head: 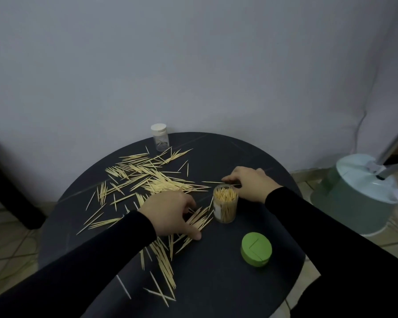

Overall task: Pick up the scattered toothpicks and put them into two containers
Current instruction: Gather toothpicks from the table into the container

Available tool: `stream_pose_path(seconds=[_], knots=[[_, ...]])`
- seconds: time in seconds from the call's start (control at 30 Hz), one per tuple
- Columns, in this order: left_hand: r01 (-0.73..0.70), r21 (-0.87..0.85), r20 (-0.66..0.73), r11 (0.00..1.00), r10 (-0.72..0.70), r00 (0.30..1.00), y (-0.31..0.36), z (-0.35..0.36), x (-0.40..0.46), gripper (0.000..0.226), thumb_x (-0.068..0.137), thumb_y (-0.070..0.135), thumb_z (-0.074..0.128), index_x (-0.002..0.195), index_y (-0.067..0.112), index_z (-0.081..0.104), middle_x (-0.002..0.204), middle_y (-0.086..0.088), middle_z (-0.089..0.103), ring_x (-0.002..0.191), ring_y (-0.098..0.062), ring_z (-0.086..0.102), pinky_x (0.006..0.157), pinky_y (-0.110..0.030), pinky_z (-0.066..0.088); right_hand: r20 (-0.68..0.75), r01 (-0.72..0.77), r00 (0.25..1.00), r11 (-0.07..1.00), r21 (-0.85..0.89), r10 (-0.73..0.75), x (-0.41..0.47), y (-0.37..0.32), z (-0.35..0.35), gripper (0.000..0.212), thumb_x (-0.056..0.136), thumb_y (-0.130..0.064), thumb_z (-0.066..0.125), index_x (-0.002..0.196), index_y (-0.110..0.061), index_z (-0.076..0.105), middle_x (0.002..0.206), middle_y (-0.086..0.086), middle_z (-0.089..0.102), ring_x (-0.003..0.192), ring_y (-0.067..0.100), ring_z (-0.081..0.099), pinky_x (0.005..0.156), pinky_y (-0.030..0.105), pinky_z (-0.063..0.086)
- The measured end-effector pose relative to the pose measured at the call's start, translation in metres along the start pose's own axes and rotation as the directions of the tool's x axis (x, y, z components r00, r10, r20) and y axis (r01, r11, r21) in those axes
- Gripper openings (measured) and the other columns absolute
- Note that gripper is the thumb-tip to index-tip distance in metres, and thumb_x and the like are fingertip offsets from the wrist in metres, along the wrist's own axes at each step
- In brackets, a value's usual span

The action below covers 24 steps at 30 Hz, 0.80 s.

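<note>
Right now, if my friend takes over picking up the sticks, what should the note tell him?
Left hand: fingers curled, gathering toothpicks near the open jar.
Right hand: pinching a single stick beyond the jar.
Open jar is nearly full; its green lid lies nearby.
Capped small bottle at the far edge looks almost empty.
Left to do: most toothpicks still lie scattered on the table.

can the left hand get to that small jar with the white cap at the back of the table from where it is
Probably yes. The left hand rests on toothpicks mid-table, and only more flat toothpicks lie between it and the white-capped jar at the far edge. Nothing upright blocks the way, though it is a long stretch.
</note>
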<state>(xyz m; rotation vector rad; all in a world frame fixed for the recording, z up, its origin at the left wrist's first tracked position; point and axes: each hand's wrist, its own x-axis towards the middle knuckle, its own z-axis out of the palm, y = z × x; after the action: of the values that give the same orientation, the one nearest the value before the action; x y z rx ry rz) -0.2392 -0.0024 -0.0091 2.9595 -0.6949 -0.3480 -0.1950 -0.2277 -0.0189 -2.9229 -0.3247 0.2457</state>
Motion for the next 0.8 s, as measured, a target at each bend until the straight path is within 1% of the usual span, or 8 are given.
stream_pose_path(seconds=[0.1, 0.17, 0.23, 0.3, 0.43, 0.53, 0.67, 0.8], knots=[[0.015, -0.01, -0.055, 1.0, -0.015, 0.998, -0.007, 0.003, 0.0, 0.051, 0.078, 0.055, 0.069, 0.124, 0.036, 0.058, 0.111, 0.016, 0.062, 0.102, -0.005, 0.055, 0.088, -0.026, 0.048, -0.007, 0.033, 0.999, 0.999, 0.005, -0.033, 0.005, -0.005, 0.002, 0.032, 0.096, -0.038, 0.052, 0.126, -0.034, 0.061, 0.129, -0.006, 0.054, 0.118, 0.019, 0.049, 0.109, 0.041, 0.027], [0.018, 0.005, -0.1, 1.0, -0.018, 0.995, -0.011, 0.004, 0.001, 0.039, 0.083, 0.051, 0.065, 0.12, 0.038, 0.062, 0.11, 0.017, 0.063, 0.102, -0.005, 0.055, 0.087, -0.026, 0.048, -0.037, 0.04, 0.999, 0.999, 0.025, -0.039, 0.011, -0.005, 0.007, 0.025, 0.096, -0.033, 0.054, 0.118, -0.036, 0.066, 0.125, -0.008, 0.059, 0.117, 0.02, 0.05, 0.108, 0.04, 0.03], [0.022, 0.018, -0.141, 1.0, -0.019, 0.99, -0.014, 0.005, 0.003, 0.031, 0.086, 0.051, 0.061, 0.115, 0.039, 0.065, 0.109, 0.017, 0.064, 0.101, -0.006, 0.055, 0.086, -0.026, 0.048, -0.047, 0.035, 0.998, 0.998, 0.052, -0.032, 0.016, -0.004, 0.012, 0.024, 0.095, -0.028, 0.055, 0.113, -0.037, 0.068, 0.122, -0.009, 0.061, 0.117, 0.022, 0.049, 0.106, 0.04, 0.034], [0.023, 0.038, -0.174, 0.999, -0.016, 0.985, -0.015, 0.007, 0.006, 0.027, 0.09, 0.049, 0.057, 0.112, 0.038, 0.067, 0.107, 0.016, 0.064, 0.101, -0.007, 0.055, 0.084, -0.026, 0.048, -0.022, 0.029, 0.999, 0.996, 0.081, -0.027, 0.02, -0.004, 0.014, 0.025, 0.095, -0.026, 0.055, 0.112, -0.039, 0.068, 0.125, -0.009, 0.06, 0.121, 0.024, 0.045, 0.107, 0.042, 0.033], [0.038, 0.056, -0.251, 0.998, -0.023, 0.968, -0.016, 0.011, 0.013, 0.027, 0.094, 0.047, 0.05, 0.111, 0.036, 0.068, 0.105, 0.012, 0.064, 0.101, -0.01, 0.056, 0.085, -0.031, 0.049, 0.03, 0.039, 0.999, 0.988, 0.152, -0.044, 0.027, -0.005, 0.017, 0.021, 0.092, -0.032, 0.062, 0.108, -0.044, 0.068, 0.124, -0.012, 0.06, 0.126, 0.025, 0.041, 0.107, 0.045, 0.034], [0.046, 0.073, -0.269, 0.996, -0.024, 0.963, -0.016, 0.013, 0.019, 0.029, 0.096, 0.047, 0.047, 0.114, 0.035, 0.066, 0.109, 0.009, 0.061, 0.107, -0.013, 0.054, 0.086, -0.03, 0.047, 0.066, 0.077, 0.994, 0.982, 0.174, -0.089, 0.028, -0.007, 0.014, 0.027, 0.088, -0.036, 0.067, 0.113, -0.045, 0.065, 0.125, -0.013, 0.058, 0.126, 0.021, 0.043, 0.109, 0.046, 0.035], [0.053, 0.078, -0.201, 0.996, -0.036, 0.979, -0.018, 0.008, 0.028, 0.033, 0.094, 0.05, 0.049, 0.116, 0.032, 0.065, 0.111, 0.005, 0.058, 0.109, -0.015, 0.053, 0.087, -0.031, 0.045, 0.085, 0.128, 0.986, 0.977, 0.17, -0.144, 0.025, -0.012, 0.007, 0.038, 0.085, -0.036, 0.07, 0.122, -0.04, 0.062, 0.107, -0.016, 0.055, 0.116, 0.012, 0.048, 0.109, 0.042, 0.033], [0.067, 0.088, -0.143, 0.994, -0.054, 0.988, -0.02, -0.001, 0.03, 0.039, 0.088, 0.051, 0.058, 0.123, 0.032, 0.061, 0.117, 0.005, 0.057, 0.111, -0.015, 0.052, 0.092, -0.034, 0.046, 0.099, 0.14, 0.983, 0.978, 0.155, -0.156, 0.025, -0.015, 0.004, 0.044, 0.083, -0.036, 0.073, 0.125, -0.041, 0.06, 0.106, -0.014, 0.056, 0.109, 0.01, 0.047, 0.105, 0.036, 0.03]])
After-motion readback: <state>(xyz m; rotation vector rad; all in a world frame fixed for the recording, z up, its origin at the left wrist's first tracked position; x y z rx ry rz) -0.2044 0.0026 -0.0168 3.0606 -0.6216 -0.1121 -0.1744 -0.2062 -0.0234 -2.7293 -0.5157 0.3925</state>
